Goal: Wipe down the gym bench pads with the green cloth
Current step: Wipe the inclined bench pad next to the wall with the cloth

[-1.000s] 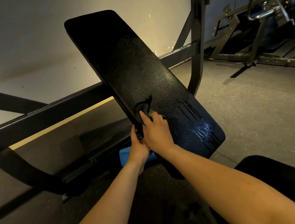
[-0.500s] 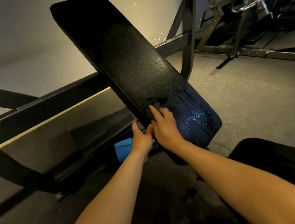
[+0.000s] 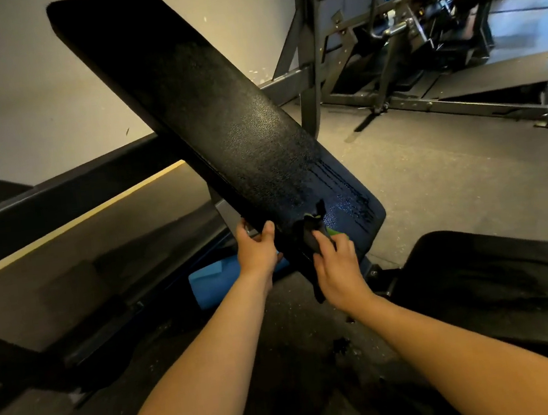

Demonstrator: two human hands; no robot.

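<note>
1. The right hand (image 3: 336, 265) held the cloth (image 3: 314, 221) bunched under bent fingers and pressed it against the lower end of the back pad (image 3: 221, 127); a tail of cloth hung down below the palm
2. The left hand (image 3: 257, 250) gripped the near edge of the same pad, just beside the right hand, with the fingers wrapped behind the edge and the thumb on the front face
3. The cloth looked mostly dark in this light, with only a sliver of green showing by the right fingertips; it seemed thin, limp and probably damp, so it would fold and slide unless kept flat under the whole palm
4. The back pad sloped up and away from both hands; its pebbled skin looked firm over soft padding, and it would likely give a little under pressure without moving, since it was fixed to the frame (image 3: 58, 206)
5. Wet streaks (image 3: 343, 192) ran down the pad just beyond the right hand, so that patch was probably slick; a flat, firm stroke should carry the cloth better there than a fingertip pinch
6. The edge grip by the left hand looked like a sound bracing point, dry and rounded, clear of the wet part
7. The upper stretch of the pad, far above both hands, looked dull and dry, and the seat pad (image 3: 498, 276) lay to the right of the right forearm, so much wiping seemed left
8. A blue block (image 3: 212, 280) sat on the floor beneath the left hand
</note>
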